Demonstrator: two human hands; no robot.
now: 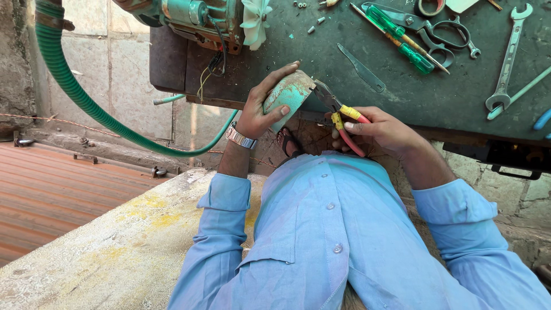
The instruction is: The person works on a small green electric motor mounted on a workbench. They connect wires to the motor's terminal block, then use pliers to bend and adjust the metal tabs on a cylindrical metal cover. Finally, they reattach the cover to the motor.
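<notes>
My left hand (261,109) grips a worn, rounded green metal cover (288,95) at the near edge of a dark green workbench (402,92). A metal watch is on that wrist. My right hand (379,129) is closed on the red handles of a pair of pliers (338,112) with yellow tape round them. The pliers' jaws touch the right edge of the cover. Both arms wear light blue sleeves.
On the bench lie a green-handled screwdriver (396,37), scissors (442,31), a flat metal blade (361,69), spanners (508,60) and small screws. A green motor with a white fan (255,23) sits at the back left. A ribbed green hose (74,92) curves over the stone floor.
</notes>
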